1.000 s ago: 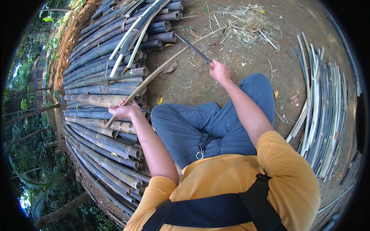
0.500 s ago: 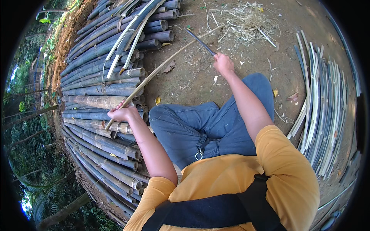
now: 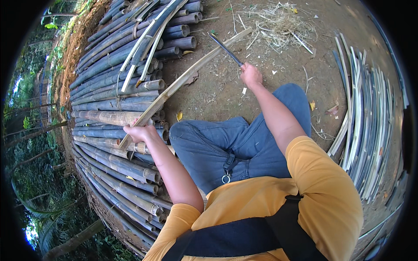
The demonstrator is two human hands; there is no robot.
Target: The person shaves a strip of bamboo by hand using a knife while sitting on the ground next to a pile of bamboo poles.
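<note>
My left hand (image 3: 141, 132) is closed round the near end of a long bamboo strip (image 3: 191, 71), above the bamboo poles. The strip slants away to the upper right, its pale flat face turned up. In my right hand (image 3: 251, 76) is the handle of a long dark-bladed knife (image 3: 225, 49). The blade points up and left and overlaps the strip near its far end; whether they touch I cannot tell.
Bamboo poles (image 3: 113, 104) lie in a big stack at my left, with several split strips (image 3: 152, 39) across the top. A heap of shavings (image 3: 283, 28) sits on the dirt ahead. Cut strips (image 3: 365, 130) form a bundle at my right. My bent legs (image 3: 226, 143) are between.
The bamboo strip has rolled in my left hand, from its narrow edge to its wide pale face. The knife has shifted slightly to the left.
</note>
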